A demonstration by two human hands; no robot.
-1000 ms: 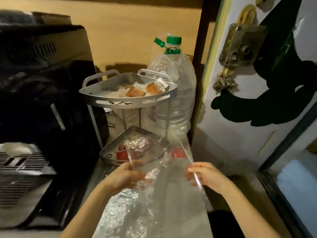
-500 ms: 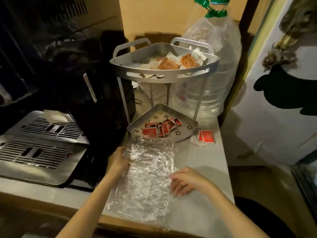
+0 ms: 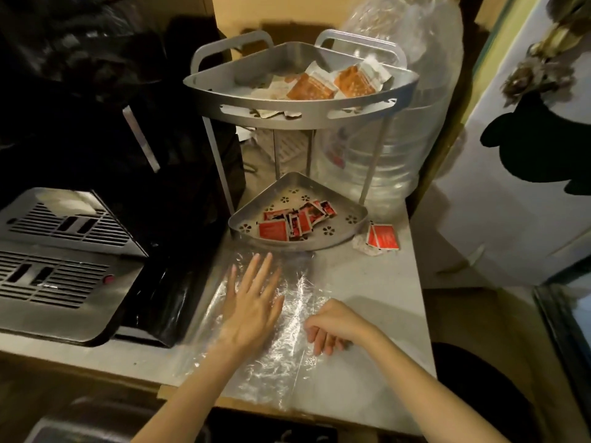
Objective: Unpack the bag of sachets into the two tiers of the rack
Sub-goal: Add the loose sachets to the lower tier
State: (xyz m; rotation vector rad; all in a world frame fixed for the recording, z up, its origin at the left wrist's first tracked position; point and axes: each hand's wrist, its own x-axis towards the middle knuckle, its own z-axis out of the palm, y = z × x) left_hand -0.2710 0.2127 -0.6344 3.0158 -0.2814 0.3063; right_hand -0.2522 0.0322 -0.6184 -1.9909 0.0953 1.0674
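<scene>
From the head cam I'd say this is nearly wrapped up. The bag (image 3: 275,327) lies flat and looks empty on the surface (image 3: 367,282), left hand (image 3: 252,305) open and pressed palm-down on it, right hand (image 3: 332,327) loosely curled at its edge, gripping nothing as far as I can tell. Orange sachets (image 3: 329,83) sit in the rack's top tier (image 3: 287,107), red sachets (image 3: 292,220) in the bottom tier (image 3: 348,231). What's left: a couple of stray red ones (image 3: 382,237) on the surface just beside the bottom tier, not in it yet
</scene>
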